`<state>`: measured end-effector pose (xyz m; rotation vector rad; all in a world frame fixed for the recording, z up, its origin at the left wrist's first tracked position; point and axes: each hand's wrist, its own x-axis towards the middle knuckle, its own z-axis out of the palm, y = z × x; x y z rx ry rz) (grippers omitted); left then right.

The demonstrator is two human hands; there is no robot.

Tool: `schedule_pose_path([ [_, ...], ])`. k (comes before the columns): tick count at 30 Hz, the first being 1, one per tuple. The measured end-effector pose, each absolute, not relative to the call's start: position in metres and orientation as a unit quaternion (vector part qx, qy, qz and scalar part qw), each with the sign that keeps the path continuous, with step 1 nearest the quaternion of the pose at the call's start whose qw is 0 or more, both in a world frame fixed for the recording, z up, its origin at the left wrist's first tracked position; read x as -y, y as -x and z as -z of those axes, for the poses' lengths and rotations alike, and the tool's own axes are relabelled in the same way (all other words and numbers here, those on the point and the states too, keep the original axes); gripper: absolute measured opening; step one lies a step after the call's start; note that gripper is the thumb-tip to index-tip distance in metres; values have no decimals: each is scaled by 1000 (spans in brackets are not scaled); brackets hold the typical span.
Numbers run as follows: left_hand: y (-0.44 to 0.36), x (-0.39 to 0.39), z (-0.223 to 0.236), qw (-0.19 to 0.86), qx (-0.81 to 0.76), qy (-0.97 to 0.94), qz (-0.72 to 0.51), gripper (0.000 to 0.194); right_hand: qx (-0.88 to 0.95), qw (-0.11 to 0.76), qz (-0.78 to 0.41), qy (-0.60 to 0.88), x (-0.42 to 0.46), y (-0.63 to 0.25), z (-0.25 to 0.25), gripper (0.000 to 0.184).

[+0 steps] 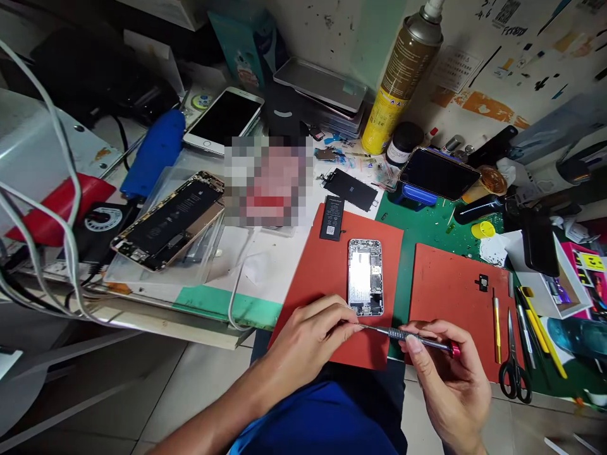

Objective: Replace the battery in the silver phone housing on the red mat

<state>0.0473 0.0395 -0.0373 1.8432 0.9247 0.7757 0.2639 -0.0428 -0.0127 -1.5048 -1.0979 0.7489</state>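
Note:
My right hand (446, 373) grips a slim screwdriver (412, 337) with a ridged metal handle and a red end cap. Its shaft points left, and the tip meets the fingertips of my left hand (322, 332). Those fingers are pinched together; whatever is between them is too small or hidden to name. Just above my left fingertips lies an opened phone body (365, 278), its silvery inside and circuit board showing. A black phone battery (332, 218) rests up and left of it. Both lie on a reddish-brown mat (303, 278).
A second reddish-brown mat (441, 284) on the right bears a small black part (482, 282). Beside that are scissors (512, 373) and yellow tweezers (545, 335). To the left lie an opened phone (173, 218) and a white cable (239, 278). A spray can (403, 76) stands behind.

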Motion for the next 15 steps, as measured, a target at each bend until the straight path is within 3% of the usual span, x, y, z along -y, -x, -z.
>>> schedule_pose_path([
  [15, -48, -32, 41, 353, -358, -832, -234, 20, 700, 416, -248, 525, 36, -283, -7, 42],
])
